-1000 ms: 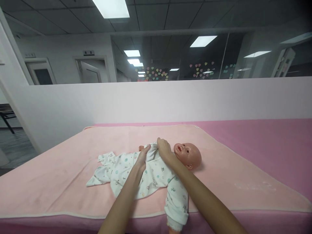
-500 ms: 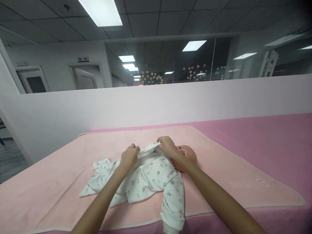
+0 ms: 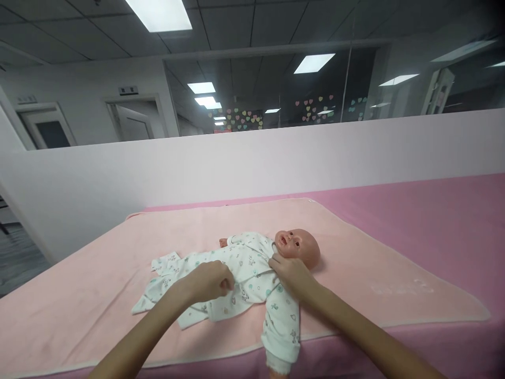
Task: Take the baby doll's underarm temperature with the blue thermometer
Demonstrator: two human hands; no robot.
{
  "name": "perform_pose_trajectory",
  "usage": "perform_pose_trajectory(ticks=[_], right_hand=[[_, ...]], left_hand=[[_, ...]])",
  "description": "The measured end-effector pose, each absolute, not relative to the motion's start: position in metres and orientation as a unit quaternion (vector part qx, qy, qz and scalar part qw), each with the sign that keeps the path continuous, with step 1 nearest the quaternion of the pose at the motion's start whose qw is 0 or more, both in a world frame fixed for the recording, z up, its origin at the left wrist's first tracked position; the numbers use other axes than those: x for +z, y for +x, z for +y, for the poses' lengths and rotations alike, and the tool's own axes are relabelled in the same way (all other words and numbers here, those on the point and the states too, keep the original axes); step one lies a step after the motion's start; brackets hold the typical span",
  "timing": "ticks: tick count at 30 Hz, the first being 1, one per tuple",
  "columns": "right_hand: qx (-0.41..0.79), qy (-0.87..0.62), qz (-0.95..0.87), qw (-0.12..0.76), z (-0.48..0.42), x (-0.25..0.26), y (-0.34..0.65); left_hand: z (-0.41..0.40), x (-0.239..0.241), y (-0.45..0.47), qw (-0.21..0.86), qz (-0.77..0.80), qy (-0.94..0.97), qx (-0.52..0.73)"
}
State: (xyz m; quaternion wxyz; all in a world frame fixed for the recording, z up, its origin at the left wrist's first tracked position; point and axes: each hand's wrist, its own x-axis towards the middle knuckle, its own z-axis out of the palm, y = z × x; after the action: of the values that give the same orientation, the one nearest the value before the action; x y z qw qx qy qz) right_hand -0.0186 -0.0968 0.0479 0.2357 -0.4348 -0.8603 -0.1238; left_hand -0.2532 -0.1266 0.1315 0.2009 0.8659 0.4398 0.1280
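Observation:
A baby doll (image 3: 296, 246) lies on its back on a light pink blanket (image 3: 355, 263), head to the right. It wears a white printed romper (image 3: 244, 268). My left hand (image 3: 209, 281) is closed in a pinch on the romper's front over the belly. My right hand (image 3: 290, 273) grips the romper fabric at the near shoulder, just below the doll's chin. The near sleeve (image 3: 282, 331) hangs toward the blanket's front edge. The doll's far hand (image 3: 223, 242) pokes out beyond the romper.
The blanket lies on a darker pink padded surface (image 3: 434, 210). A low white partition wall (image 3: 252, 163) runs behind it, with glass panels and an office room beyond. The floor drops away at the far left (image 3: 16, 252).
Both hands came down from the doll's far side, where they held up the romper's flap. The flap now lies closed over the chest, and the doll's face shows again.

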Motion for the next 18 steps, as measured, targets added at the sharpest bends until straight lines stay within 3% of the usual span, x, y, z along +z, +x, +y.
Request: perform_pose_trajectory(ticks=[3,7,8,12,18], right_hand=[[-0.148,-0.450,-0.846,0.246,-0.105,0.028,-0.020],[-0.131,-0.459,-0.829,0.289,-0.110,0.020,-0.023],[-0.115,-0.460,-0.827,0.303,-0.111,0.020,-0.023],[-0.052,-0.442,-0.817,0.365,-0.112,0.028,-0.018],[-0.188,-0.360,-0.742,0.534,-0.087,0.049,0.002]], left_hand=[[-0.093,0.123,-0.240,0.223,0.429,0.854,0.190],[-0.030,0.101,-0.227,-0.003,0.578,0.767,0.278],[-0.018,0.093,-0.226,-0.010,0.598,0.753,0.274],[0.008,0.067,-0.233,0.016,0.634,0.735,0.239],[0.010,0.059,-0.252,0.065,0.677,0.708,0.189]])
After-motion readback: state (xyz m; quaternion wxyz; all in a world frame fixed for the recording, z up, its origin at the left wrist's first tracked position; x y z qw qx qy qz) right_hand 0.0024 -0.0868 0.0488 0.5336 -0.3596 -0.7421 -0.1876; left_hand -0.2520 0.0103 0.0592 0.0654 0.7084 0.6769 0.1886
